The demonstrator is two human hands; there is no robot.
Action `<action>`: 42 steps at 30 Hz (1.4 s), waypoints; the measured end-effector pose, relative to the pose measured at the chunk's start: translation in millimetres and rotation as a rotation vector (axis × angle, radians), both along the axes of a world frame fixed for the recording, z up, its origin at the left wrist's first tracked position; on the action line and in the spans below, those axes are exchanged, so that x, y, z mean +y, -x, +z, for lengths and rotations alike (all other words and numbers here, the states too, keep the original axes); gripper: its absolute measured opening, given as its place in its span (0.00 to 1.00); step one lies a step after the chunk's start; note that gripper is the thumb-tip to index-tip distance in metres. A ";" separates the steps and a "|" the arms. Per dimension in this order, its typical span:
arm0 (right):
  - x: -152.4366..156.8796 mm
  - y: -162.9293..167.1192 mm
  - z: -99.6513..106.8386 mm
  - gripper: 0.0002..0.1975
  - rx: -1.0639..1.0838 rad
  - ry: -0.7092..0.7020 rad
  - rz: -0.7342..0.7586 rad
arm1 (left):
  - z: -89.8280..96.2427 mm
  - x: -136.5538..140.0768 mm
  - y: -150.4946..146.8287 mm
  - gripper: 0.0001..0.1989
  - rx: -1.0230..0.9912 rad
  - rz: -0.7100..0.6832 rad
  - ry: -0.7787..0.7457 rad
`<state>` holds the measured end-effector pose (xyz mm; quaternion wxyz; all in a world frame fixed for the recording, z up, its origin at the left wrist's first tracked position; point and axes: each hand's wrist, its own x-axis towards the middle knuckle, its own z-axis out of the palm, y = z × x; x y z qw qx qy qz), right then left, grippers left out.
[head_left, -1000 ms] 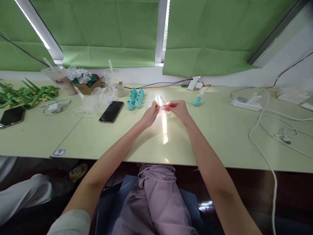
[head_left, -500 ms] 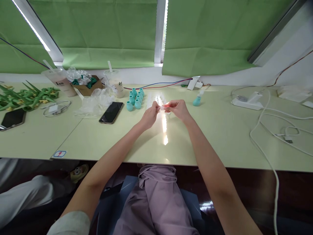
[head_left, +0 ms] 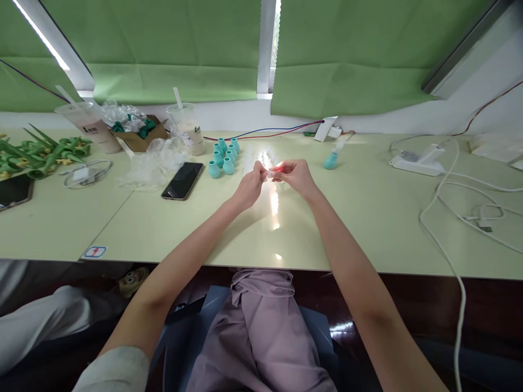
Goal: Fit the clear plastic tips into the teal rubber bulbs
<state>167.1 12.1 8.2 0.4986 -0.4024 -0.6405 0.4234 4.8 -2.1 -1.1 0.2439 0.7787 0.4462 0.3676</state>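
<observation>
My left hand (head_left: 250,186) and my right hand (head_left: 300,177) meet over the middle of the table, both with pinched fingers. Between the fingertips is a small pale bit, too small and glary to name. A red-orange glow shows at my right fingers, and I cannot tell whether it is an object or light. Just behind the hands lies clear plastic (head_left: 265,157), bright with reflections. Several small turquoise vase-shaped pieces (head_left: 218,159) stand in a cluster left of my left hand. Another turquoise piece (head_left: 330,160), with a clear part at its top, lies tilted to the right.
A black phone (head_left: 182,181), crumpled plastic bags (head_left: 153,166), drink cups (head_left: 192,133) and a cardboard box (head_left: 143,142) stand left. Green artificial stems (head_left: 53,155) lie farther left. A power strip (head_left: 419,163) and white cables (head_left: 433,234) occupy the right. Another person's leg (head_left: 57,321) shows lower left.
The view has shifted slightly, so the table things sit a little higher in the picture. Both hands stay together in the same pinch.
</observation>
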 end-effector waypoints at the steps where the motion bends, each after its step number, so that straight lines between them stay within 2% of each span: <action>1: 0.6 1.5 -0.8 0.21 -0.006 0.004 -0.002 | -1.1 1.9 0.7 0.07 -0.030 -0.002 0.015; 6: 3.0 9.3 -2.3 0.21 -0.033 -0.051 -0.058 | -4.5 18.2 6.2 0.09 -0.337 -0.062 0.125; 10: 1.4 11.6 -0.5 0.20 -0.159 -0.138 -0.033 | 0.6 22.9 8.7 0.11 -0.579 -0.110 0.254; 13: -1.3 13.8 -0.6 0.17 -0.235 -0.197 -0.062 | 3.3 19.1 7.7 0.11 -0.599 -0.132 0.334; 16: -2.4 14.6 -1.1 0.15 -0.177 -0.167 -0.036 | 3.7 17.3 8.8 0.14 -0.537 -0.088 0.248; 18: -1.4 12.0 -1.3 0.18 -0.086 -0.103 0.013 | 4.8 20.2 14.7 0.16 -0.472 0.053 0.049; 19: -0.4 9.8 -1.5 0.19 -0.040 -0.067 0.029 | 5.8 22.9 19.8 0.16 -0.413 0.175 -0.068; 21: 1.9 4.4 -2.6 0.21 0.047 0.007 0.035 | 8.2 30.3 34.3 0.14 -0.240 0.499 -0.252; 22: 3.1 1.8 -3.6 0.22 0.087 0.041 0.032 | 8.9 34.6 43.0 0.14 -0.138 0.669 -0.283; 24: 4.9 -2.3 -5.9 0.23 0.162 0.091 0.032 | 8.4 43.2 61.0 0.20 0.001 0.945 -0.199; 25: 5.5 -3.5 -7.0 0.24 0.189 0.106 0.037 | 6.8 47.2 69.3 0.23 0.030 1.024 -0.116; 27: 6.3 -4.6 -8.6 0.24 0.215 0.125 0.054 | 1.3 53.7 82.9 0.27 0.061 1.090 0.044; 29: 6.3 -4.4 -8.8 0.24 0.218 0.140 0.063 | -5.5 57.9 91.3 0.25 0.085 1.058 0.169; 31: 5.3 -3.7 -7.3 0.24 0.221 0.155 0.063 | -11.2 59.8 95.3 0.19 0.091 1.014 0.217; 33: 3.2 -3.2 -4.7 0.23 0.222 0.164 0.067 | -13.9 60.1 96.2 0.15 0.049 1.005 0.178; 36: -0.3 -3.2 -0.9 0.23 0.201 0.160 0.083 | -11.9 58.3 93.3 0.14 -0.103 0.985 0.003; 38: -1.2 -3.3 0.3 0.23 0.184 0.158 0.091 | -7.9 55.4 87.3 0.14 -0.217 0.855 -0.153; 40: -0.1 -3.4 0.1 0.24 0.188 0.167 0.091 | -3.2 50.5 77.5 0.15 -0.292 0.638 -0.279; 42: 2.5 -3.3 -1.1 0.25 0.206 0.181 0.080 | 1.1 43.2 64.9 0.16 -0.313 0.429 -0.337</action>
